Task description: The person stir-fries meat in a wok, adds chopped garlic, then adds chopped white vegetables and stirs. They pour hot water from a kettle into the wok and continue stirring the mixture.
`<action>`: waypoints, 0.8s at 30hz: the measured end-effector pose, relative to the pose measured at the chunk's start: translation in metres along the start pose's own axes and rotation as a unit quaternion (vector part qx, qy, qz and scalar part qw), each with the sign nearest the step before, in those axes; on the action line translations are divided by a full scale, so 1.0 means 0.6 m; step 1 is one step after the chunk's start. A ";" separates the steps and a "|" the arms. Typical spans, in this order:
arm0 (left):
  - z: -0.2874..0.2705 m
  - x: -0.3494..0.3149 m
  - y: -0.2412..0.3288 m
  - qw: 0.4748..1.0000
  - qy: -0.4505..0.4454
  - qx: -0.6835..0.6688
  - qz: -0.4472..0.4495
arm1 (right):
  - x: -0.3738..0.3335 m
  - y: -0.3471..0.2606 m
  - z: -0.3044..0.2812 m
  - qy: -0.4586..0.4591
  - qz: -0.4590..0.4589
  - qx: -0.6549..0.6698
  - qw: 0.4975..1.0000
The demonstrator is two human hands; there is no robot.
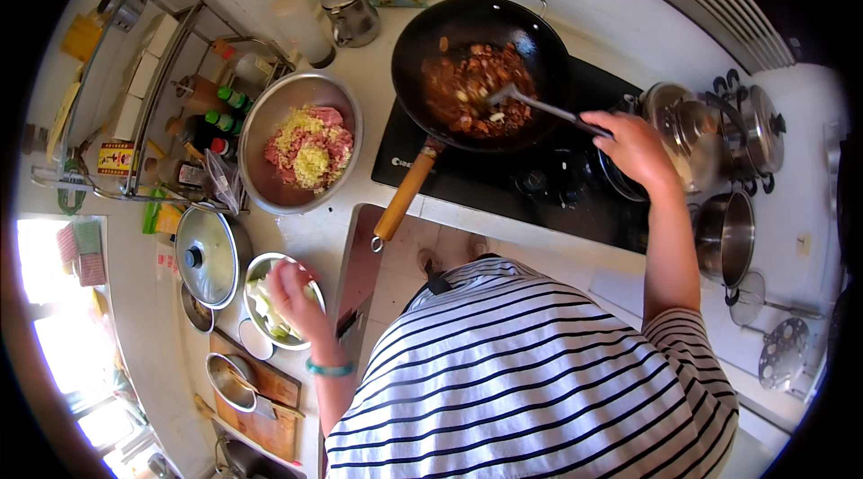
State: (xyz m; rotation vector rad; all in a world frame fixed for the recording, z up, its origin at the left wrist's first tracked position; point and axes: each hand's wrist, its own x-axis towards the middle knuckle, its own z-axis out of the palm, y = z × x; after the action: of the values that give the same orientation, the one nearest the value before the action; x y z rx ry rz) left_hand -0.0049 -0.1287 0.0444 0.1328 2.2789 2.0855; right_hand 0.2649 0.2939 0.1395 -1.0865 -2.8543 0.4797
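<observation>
White lettering (404,162) beside wok handle (405,193)

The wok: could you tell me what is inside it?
The wok contains pieces of brown food and the blade of a spatula, gripped by the right hand. The wok's surface beneath the food is covered and cannot be seen.

Tilted spatula (550,108), browned food (483,70) in black wok (476,19), bowl (291,343) of vegetables (268,306)

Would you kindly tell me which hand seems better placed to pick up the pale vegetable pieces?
Probably the left hand: it is over their bowl, while the right hand holds the spatula in the wok.
</observation>
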 end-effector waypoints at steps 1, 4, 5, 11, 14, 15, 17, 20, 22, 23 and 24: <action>0.058 -0.023 0.011 0.995 -0.094 0.025 -0.032 | 0.010 -0.007 0.008 -0.002 0.016 0.013 1.000; 0.193 -0.084 0.016 0.908 -0.414 0.067 0.004 | 0.028 -0.016 0.004 0.012 0.043 0.017 0.999; 0.240 -0.098 0.022 0.868 -0.486 0.071 0.076 | 0.032 -0.014 -0.002 0.018 0.042 0.020 0.999; 0.492 -0.178 -0.023 0.707 -0.609 0.079 0.349 | 0.035 0.006 0.030 0.015 0.042 0.028 0.999; 0.594 -0.204 -0.064 0.651 -0.594 0.207 0.426 | 0.013 0.017 0.004 -0.008 0.055 0.066 0.996; 0.621 -0.213 -0.077 0.625 -0.585 0.257 0.449 | 0.005 0.018 0.000 0.006 0.057 0.076 0.995; 0.661 -0.235 -0.108 0.591 -0.574 0.314 0.473 | -0.006 0.018 -0.005 0.035 0.059 0.098 0.993; 0.700 -0.262 -0.139 0.535 -0.581 0.398 0.467 | -0.013 0.019 -0.006 0.068 0.081 0.128 0.986; 0.712 -0.272 -0.149 0.516 -0.589 0.432 0.447 | -0.020 0.028 -0.008 0.086 0.081 0.146 0.982; 0.716 -0.275 -0.148 0.531 -0.596 0.428 0.424 | -0.023 0.033 -0.010 0.096 0.081 0.157 0.980; 0.723 -0.275 -0.157 0.552 -0.596 0.430 0.394 | -0.022 0.033 -0.009 0.099 0.078 0.166 0.978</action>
State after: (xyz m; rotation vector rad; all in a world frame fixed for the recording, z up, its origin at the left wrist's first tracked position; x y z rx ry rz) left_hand 0.1975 0.2772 -0.0916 2.0666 1.8895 0.1117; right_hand 0.2885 0.3008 0.1395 -1.2189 -2.4172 0.7762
